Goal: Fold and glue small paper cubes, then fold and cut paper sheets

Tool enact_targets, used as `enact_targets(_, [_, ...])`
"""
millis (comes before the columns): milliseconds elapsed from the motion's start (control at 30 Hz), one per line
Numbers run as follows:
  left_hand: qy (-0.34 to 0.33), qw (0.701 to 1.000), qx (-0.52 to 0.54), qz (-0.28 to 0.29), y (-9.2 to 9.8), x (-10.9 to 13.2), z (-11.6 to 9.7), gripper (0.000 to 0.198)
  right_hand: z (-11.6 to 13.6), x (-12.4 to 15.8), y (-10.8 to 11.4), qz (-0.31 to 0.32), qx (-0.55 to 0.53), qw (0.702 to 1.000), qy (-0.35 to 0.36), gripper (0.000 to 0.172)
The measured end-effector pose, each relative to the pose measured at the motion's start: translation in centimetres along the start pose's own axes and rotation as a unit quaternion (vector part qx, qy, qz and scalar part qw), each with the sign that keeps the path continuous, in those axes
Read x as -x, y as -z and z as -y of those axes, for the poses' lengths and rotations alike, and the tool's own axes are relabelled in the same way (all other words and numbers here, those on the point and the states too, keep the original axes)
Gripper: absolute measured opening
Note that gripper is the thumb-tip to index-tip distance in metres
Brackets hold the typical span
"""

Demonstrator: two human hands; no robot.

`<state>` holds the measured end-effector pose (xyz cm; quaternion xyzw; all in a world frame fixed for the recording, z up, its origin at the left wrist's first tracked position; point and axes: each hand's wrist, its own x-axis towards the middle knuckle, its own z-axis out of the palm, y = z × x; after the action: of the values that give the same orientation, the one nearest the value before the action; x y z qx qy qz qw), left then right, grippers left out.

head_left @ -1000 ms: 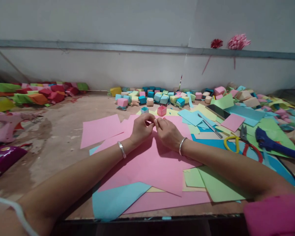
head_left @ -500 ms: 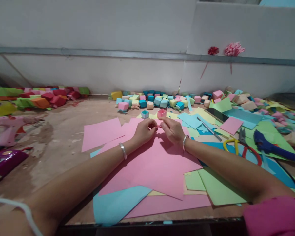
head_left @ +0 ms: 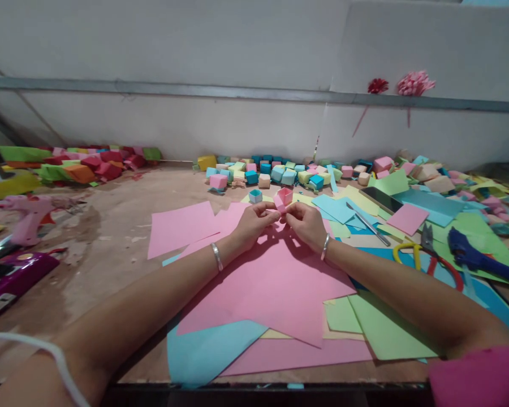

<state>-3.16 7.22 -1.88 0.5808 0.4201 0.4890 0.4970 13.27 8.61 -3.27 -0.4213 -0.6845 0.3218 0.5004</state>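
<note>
My left hand (head_left: pixel 254 221) and my right hand (head_left: pixel 307 221) meet over a large pink paper sheet (head_left: pixel 271 282) in the middle of the table. Both hands are closed in a pinch on a small folded pink paper piece (head_left: pixel 280 210) held between the fingertips. Each wrist wears a silver bangle. Just beyond my fingers stand a small open pink paper box (head_left: pixel 285 195) and a small blue paper box (head_left: pixel 255 195).
Loose coloured sheets cover the table. Many small paper boxes (head_left: pixel 280 172) line the back wall, with larger red and green ones (head_left: pixel 80 164) at the left. Scissors (head_left: pixel 424 251), a blue glue gun (head_left: pixel 475 257) and a phone (head_left: pixel 379 198) lie right; a pink glue gun (head_left: pixel 29 217) lies left.
My hands have stayed together on the small pink piece, the fingers shifting on it. The view has moved a little, so everything sits slightly further right and lower.
</note>
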Motion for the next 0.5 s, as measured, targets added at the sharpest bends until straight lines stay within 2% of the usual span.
enact_targets(100, [-0.016, 0.999, 0.014, 0.033, -0.2, 0.3, -0.3, 0.028, 0.0, 0.1, -0.1, 0.006, 0.043, 0.999, -0.001, 0.012])
enact_targets(167, [-0.035, 0.999, -0.006, 0.031, -0.3, 0.3, -0.4, 0.028, 0.1, -0.1, 0.1, 0.019, 0.050, 0.999, -0.003, 0.014])
enact_targets(367, [-0.094, 0.990, -0.107, 0.013, -0.1, -0.1, -0.2, 0.026, 0.3, -1.1, 1.2, -0.002, -0.045, 0.999, 0.015, 0.020])
enact_targets(500, [-0.159, 0.967, -0.199, 0.012, 0.0, -0.3, -0.1, 0.026, 0.1, -1.3, 1.3, 0.028, -0.028, 0.999, 0.031, 0.020])
